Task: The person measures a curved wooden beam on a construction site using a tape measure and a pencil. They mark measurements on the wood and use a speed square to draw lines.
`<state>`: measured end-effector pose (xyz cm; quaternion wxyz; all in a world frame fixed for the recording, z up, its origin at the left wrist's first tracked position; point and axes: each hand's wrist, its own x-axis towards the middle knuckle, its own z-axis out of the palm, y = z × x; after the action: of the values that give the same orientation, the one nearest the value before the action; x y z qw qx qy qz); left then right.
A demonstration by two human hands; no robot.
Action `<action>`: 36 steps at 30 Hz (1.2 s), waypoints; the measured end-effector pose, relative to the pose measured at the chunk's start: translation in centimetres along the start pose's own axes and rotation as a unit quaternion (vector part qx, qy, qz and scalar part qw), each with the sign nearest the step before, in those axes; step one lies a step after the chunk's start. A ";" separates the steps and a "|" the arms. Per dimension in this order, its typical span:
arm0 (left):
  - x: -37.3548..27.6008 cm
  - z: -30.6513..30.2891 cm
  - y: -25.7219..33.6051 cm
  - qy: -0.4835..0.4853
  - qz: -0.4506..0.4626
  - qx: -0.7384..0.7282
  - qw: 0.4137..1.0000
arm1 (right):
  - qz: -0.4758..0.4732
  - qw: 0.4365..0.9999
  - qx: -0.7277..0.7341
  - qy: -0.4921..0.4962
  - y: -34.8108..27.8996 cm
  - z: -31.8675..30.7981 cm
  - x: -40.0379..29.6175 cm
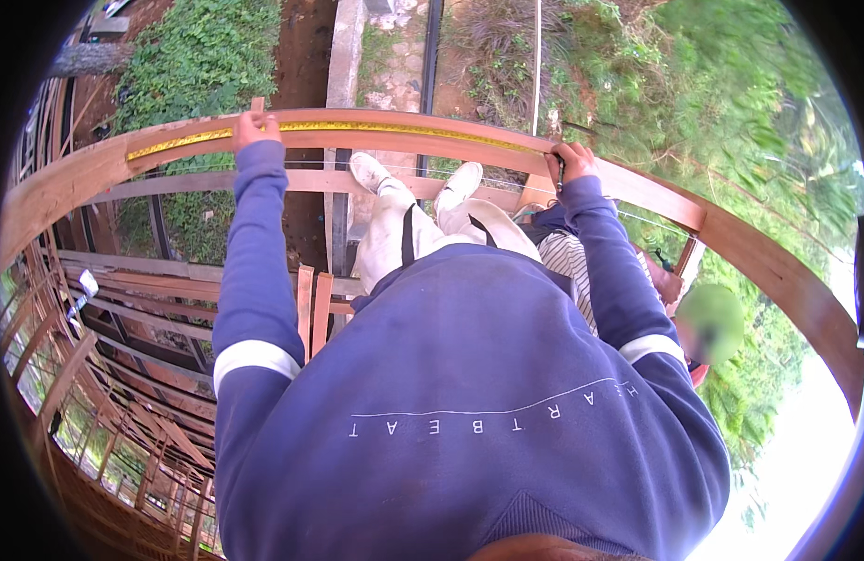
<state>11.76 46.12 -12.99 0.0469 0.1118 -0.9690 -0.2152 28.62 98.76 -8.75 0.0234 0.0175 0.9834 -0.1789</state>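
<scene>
A yellow measuring tape blade (376, 127) lies stretched along a long reddish wooden beam (319, 140) that crosses in front of me. My left hand (256, 129) pinches the blade against the beam, and part of the blade runs on past it to the left. At the blade's right end my right hand (573, 160) is closed at the beam's edge, with a dark pen-like marker (561, 174) between its fingers. Whether the tape's case is in that hand cannot be told. A thin white string (432, 168) runs below the beam.
My feet in white shoes (369, 172) stand by a lower timber rail (193, 184). Close at my right is another person, with a forearm (663, 277) near an upright post (688, 261). Open roof or floor framing (151, 319) fills the left. Ground and a concrete wall (344, 63) lie below.
</scene>
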 end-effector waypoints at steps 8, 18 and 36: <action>-8.1 3.2 12.6 -0.136 0.348 -0.075 0.925 | 0.028 1.000 -0.003 0.007 -0.4 0.7 -0.4; -8.1 5.2 13.3 -0.155 0.296 -0.044 0.941 | 0.036 0.999 -0.015 0.027 -0.4 1.1 -0.3; -8.1 5.4 13.5 -0.171 0.278 -0.021 0.945 | 0.064 0.997 -0.047 0.023 -0.4 1.8 -0.8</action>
<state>16.21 62.10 -12.41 -0.0589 -0.2014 -0.9503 -0.2299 29.47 97.74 -10.26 0.0133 0.0832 0.9879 -0.1304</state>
